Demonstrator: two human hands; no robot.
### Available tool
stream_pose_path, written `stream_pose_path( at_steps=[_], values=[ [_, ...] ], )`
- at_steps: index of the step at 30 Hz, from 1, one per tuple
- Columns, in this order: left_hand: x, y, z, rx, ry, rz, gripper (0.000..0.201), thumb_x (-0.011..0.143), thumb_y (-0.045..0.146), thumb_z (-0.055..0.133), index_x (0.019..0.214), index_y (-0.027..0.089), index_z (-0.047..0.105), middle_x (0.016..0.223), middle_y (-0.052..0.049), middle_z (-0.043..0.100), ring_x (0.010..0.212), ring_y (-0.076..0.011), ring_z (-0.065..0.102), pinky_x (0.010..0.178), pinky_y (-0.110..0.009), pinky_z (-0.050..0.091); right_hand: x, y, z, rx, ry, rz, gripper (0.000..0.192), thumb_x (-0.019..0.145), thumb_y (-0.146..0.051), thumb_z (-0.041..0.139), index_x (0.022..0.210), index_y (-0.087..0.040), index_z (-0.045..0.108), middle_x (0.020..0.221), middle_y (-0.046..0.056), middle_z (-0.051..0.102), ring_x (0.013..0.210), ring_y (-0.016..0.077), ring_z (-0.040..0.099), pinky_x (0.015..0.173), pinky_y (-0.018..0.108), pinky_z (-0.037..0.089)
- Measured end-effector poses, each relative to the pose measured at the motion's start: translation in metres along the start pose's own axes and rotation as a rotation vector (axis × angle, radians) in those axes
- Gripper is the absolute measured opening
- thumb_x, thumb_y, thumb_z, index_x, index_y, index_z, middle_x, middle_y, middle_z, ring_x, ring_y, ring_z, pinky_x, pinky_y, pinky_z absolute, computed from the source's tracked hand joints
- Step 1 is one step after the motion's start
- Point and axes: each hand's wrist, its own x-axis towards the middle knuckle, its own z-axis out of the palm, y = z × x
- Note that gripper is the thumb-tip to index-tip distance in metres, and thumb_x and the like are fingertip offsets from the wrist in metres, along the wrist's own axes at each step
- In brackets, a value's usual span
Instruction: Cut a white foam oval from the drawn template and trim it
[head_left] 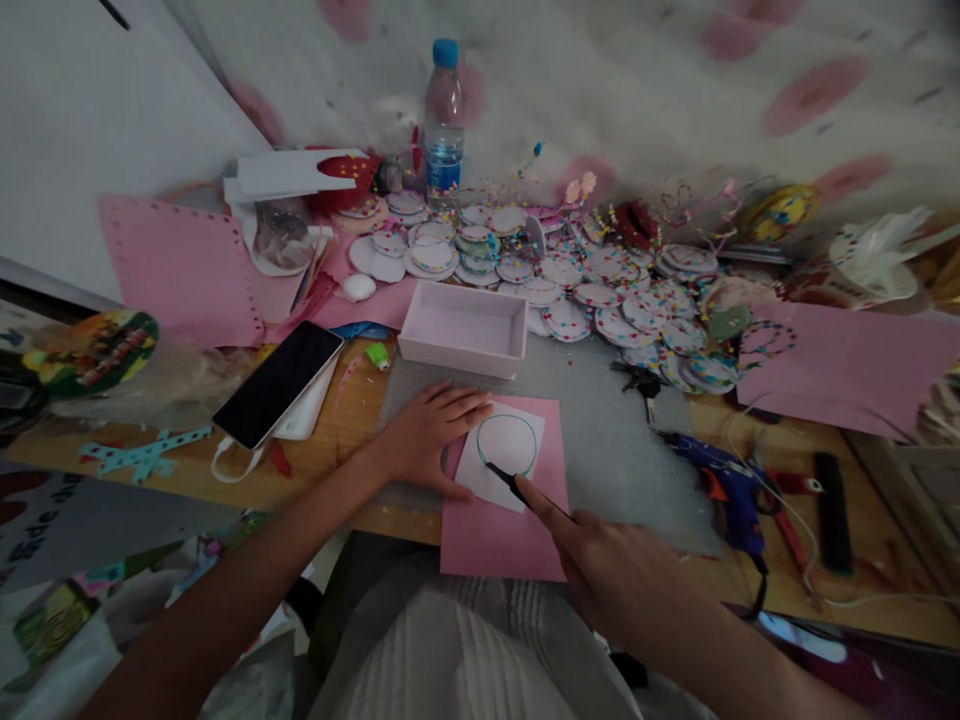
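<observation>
On a pink sheet (504, 550) lies a smaller white paper (517, 490), slightly turned, with a thin teal circle (508, 417) on it. My left hand (435, 435) rests flat with fingers spread along the white paper's left edge. A slim black pen-like tool (517, 487) is gripped in my right hand (581, 540), index finger stretched along it. Its dark tip meets the lower left of the circle; whether it is a pen or a blade I cannot tell. A white open box (463, 355) stands beyond the papers.
A grey mat (600, 420) lies under the work. Many decorated white discs (562, 270) are heaped behind, near a water bottle (444, 130). A phone (279, 385) lies left. Keys (646, 393), a blue glue gun (720, 485) with its cable, and a black bar (834, 512) lie right.
</observation>
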Motion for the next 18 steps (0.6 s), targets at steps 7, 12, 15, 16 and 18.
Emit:
stream_pose_path(
  at_steps=[7,12,15,16,18],
  values=[
    [0.0,0.0,0.0,-0.009,-0.001,-0.005,0.107,0.064,0.079,0.056,0.147,0.016,0.03,0.152,-0.014,0.032,0.138,-0.0329,0.031,0.116,-0.048,0.011,-0.003,0.005,-0.005,-0.088,-0.048,-0.052,0.093,0.062,0.0,0.048,0.149,-0.014,0.019,0.071,0.002,0.07,0.046,0.0158,0.063,0.044,0.033,0.006],
    [0.0,0.001,-0.001,-0.013,-0.009,-0.014,0.109,0.064,0.081,0.054,0.148,0.017,0.028,0.153,-0.014,0.031,0.139,-0.0326,0.03,0.116,-0.048,0.01,-0.001,0.01,-0.009,-0.18,-0.088,-0.058,0.103,0.056,0.003,0.052,0.151,-0.019,0.017,0.071,0.001,0.069,0.044,0.016,0.062,0.043,0.033,0.003],
    [0.0,0.001,-0.001,-0.018,-0.013,-0.013,0.11,0.063,0.081,0.055,0.148,0.017,0.027,0.152,-0.014,0.032,0.139,-0.033,0.029,0.116,-0.048,0.01,-0.002,0.013,-0.009,-0.207,-0.092,-0.061,0.104,0.058,0.002,0.054,0.152,-0.021,0.016,0.071,0.001,0.068,0.043,0.016,0.062,0.043,0.033,0.003],
    [0.0,0.0,-0.001,-0.021,-0.013,-0.012,0.11,0.063,0.081,0.055,0.148,0.017,0.027,0.152,-0.014,0.033,0.139,-0.0333,0.03,0.116,-0.048,0.01,-0.003,0.014,-0.01,-0.213,-0.094,-0.066,0.104,0.058,0.002,0.055,0.152,-0.021,0.016,0.071,0.0,0.068,0.043,0.0159,0.062,0.043,0.032,0.003],
    [0.0,0.0,0.0,-0.024,-0.009,-0.008,0.11,0.063,0.08,0.056,0.149,0.017,0.027,0.152,-0.013,0.034,0.138,-0.0338,0.03,0.116,-0.049,0.011,-0.005,0.016,-0.01,-0.219,-0.097,-0.079,0.105,0.056,0.003,0.055,0.151,-0.021,0.017,0.07,0.0,0.068,0.043,0.0154,0.061,0.044,0.032,0.003]
  ],
)
